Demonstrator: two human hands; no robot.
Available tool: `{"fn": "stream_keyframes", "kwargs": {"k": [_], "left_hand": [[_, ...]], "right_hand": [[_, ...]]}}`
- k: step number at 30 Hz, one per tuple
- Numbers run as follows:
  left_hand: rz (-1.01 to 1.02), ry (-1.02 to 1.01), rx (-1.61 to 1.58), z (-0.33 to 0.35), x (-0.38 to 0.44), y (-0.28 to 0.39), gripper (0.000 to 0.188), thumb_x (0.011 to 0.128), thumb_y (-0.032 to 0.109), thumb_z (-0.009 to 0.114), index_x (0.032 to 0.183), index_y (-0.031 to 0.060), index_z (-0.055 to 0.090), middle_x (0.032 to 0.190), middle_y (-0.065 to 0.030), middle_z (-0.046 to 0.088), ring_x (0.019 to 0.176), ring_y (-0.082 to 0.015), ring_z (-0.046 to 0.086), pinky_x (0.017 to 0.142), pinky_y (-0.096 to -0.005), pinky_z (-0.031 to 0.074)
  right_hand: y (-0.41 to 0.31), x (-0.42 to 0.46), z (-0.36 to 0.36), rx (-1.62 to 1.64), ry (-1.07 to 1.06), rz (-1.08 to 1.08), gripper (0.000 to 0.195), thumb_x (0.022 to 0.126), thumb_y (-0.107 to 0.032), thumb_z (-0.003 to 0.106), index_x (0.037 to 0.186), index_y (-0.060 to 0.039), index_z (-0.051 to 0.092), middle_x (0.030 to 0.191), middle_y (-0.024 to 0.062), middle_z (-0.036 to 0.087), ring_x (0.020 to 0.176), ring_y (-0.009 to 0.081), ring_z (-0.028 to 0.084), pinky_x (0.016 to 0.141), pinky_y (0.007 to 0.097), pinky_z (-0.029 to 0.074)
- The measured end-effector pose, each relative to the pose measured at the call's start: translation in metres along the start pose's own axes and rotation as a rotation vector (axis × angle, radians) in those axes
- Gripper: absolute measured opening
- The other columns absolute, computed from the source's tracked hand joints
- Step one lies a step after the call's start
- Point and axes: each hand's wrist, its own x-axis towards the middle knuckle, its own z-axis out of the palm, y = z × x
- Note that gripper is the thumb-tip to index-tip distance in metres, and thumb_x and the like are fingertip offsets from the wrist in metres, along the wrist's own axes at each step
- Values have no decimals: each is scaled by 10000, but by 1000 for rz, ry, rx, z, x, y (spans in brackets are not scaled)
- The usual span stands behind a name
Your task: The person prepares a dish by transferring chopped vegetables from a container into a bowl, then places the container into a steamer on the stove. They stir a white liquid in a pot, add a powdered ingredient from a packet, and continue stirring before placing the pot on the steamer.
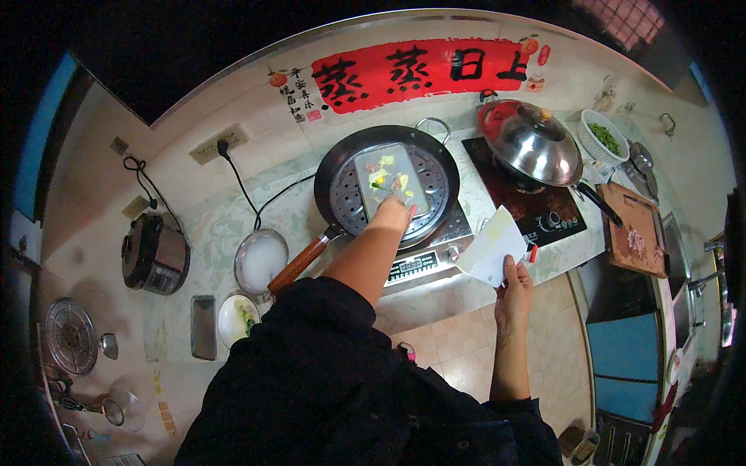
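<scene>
My left hand (399,211) reaches over a shallow rectangular metal tray (415,169). Its fingertips are at the food; whether they pinch a piece is hidden. Thin pale liquid or batter appears to cover the tray, with yellow egg-like bits (382,175), some greens and brownish pieces in it. Beneath the tray is a perforated steamer rack (345,192), set in a black wok (327,157) with a wooden handle (309,260). My right hand (516,279) grips a thin white plate or board (492,247) by its lower edge, tilted beside the cooker, with a yellowish tint on its face.
An induction cooker (417,268) supports the wok. To the right, a lidded pan (533,148) stands on a black hob (553,209), near a white basket (591,148) of chopped greens and a cutting board (626,212). A pan (261,262), plate (230,326) and electric pressure cooker (154,256) stand left.
</scene>
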Motion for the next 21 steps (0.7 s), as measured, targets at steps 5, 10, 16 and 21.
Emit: {"fn": "stream_keyframes", "kwargs": {"k": [5, 10, 16, 21], "left_hand": [[-279, 142, -761, 124, 66, -70, 417, 804, 354, 371, 709, 8, 583, 770, -155, 587, 713, -332, 532, 679, -343, 450], [119, 109, 366, 114, 68, -58, 320, 796, 267, 414, 680, 12, 568, 734, -135, 582, 711, -310, 541, 626, -368, 444], [-144, -75, -12, 70, 46, -31, 294, 789, 323, 463, 881, 76, 594, 919, -99, 588, 829, -252, 561, 725, -341, 446], [-123, 84, 11, 69, 32, -71, 290, 765, 304, 515, 798, 33, 612, 846, -145, 588, 772, -306, 561, 692, -377, 453]], "right_hand": [[7, -1, 10, -6, -84, 47, 126, 786, -220, 579, 756, -98, 579, 698, -28, 577, 614, 54, 510, 540, 211, 390], [0, 1, -1, -13, -12, 23, 122, 787, -209, 578, 789, -88, 590, 707, -24, 581, 611, 52, 510, 533, 203, 383], [2, 5, -10, 13, -21, 13, 131, 787, -199, 579, 801, -69, 588, 723, -17, 585, 596, 48, 507, 517, 182, 372], [4, 2, 2, -8, -43, 26, 128, 783, -200, 584, 800, -73, 585, 722, -22, 582, 590, 48, 502, 504, 184, 361]]}}
